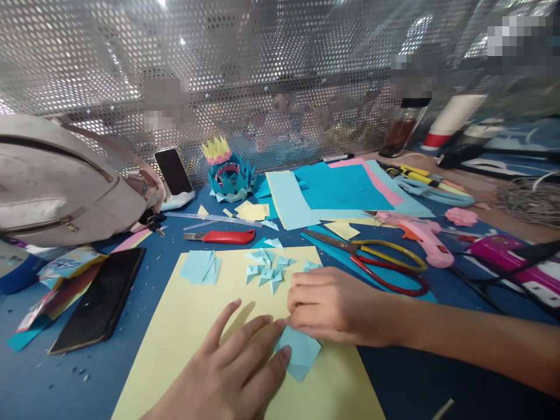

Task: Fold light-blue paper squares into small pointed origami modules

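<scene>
A small light blue paper piece [300,353] lies folded on a pale yellow sheet [166,361] before me. My left hand [231,361] rests flat with fingers spread, its thumb and fingertips touching the paper's left side. At the paper's upper edge, my right hand [330,303] is closed with curled fingers; its fingertips are partly hidden. Just beyond the hands sit several small folded light blue paper points [268,271]. To their left is a stack of light blue paper squares [201,267].
A red cutter [230,236] and scissors [389,262] lie beyond the sheet. At right are a pink glue gun [422,236] and cables; at left, a black phone [100,303] and a backpack [61,181]. A paper lotus [231,178] stands behind, near coloured sheets [345,186].
</scene>
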`<state>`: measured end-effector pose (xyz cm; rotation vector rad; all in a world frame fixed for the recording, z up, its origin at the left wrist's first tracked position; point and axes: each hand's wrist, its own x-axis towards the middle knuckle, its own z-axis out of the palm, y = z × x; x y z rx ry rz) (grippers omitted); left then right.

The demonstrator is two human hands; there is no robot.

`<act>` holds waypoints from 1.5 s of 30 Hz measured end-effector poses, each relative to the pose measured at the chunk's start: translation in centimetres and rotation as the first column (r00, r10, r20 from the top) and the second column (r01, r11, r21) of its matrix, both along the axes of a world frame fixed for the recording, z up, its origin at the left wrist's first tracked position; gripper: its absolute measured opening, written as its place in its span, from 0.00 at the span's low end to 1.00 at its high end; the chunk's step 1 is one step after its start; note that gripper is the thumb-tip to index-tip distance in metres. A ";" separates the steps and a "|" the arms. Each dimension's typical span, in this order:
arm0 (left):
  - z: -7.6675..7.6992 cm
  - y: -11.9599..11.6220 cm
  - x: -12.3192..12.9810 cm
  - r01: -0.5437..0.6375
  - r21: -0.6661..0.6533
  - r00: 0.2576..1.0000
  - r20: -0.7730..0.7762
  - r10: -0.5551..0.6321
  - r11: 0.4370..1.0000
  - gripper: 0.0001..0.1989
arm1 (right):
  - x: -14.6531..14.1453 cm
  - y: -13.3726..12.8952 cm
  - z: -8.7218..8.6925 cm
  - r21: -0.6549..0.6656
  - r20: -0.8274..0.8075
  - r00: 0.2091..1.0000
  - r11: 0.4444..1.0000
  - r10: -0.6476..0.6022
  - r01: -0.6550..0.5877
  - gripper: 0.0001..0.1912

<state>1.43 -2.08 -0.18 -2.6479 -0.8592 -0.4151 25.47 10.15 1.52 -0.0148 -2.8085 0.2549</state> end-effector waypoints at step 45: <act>0.0 0.1 -0.2 0.011 -0.063 1.000 -0.001 -0.011 0.998 0.15 | 0.1 -0.2 -0.2 0.035 -0.009 0.999 0.999 -0.036 0.036 0.15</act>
